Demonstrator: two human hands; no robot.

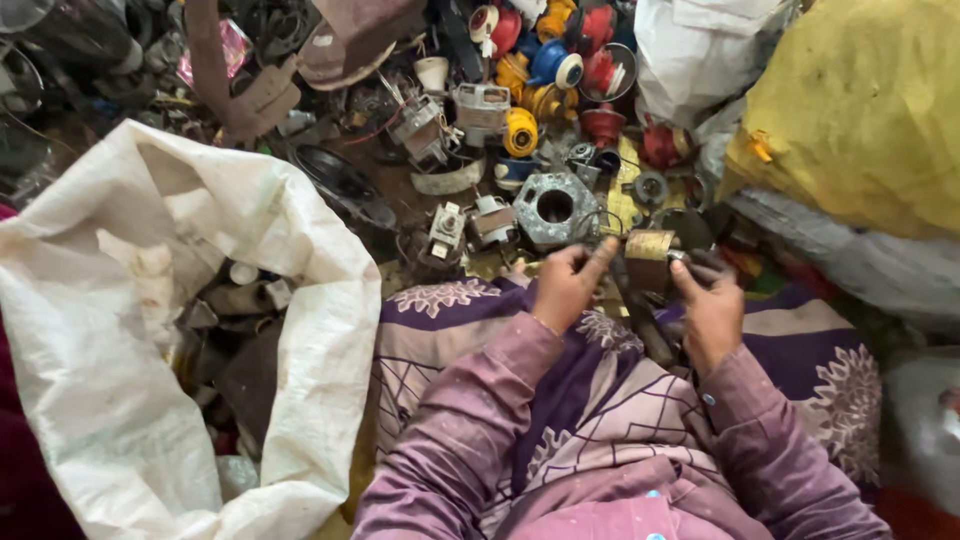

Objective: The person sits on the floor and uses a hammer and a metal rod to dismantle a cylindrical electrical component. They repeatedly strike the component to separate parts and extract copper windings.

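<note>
My left hand (567, 285) and my right hand (710, 305) are raised over my lap, both gripping a small brass-coloured motor part (649, 255) between them. The left fingers pinch its left side. On its right side, the right fingers hold it, dark with grime. Purple patterned cloth (470, 320) covers my knees below the hands. Just beyond the part lies a grey metal housing (556, 207) with a round hole.
A large open white woven sack (110, 400) at left holds several dark scrap pieces. Ahead lies a pile of small motors (470, 115) and red, yellow and blue spools (545, 60). A yellow sack (860, 110) and white sacks (700, 50) stand at right.
</note>
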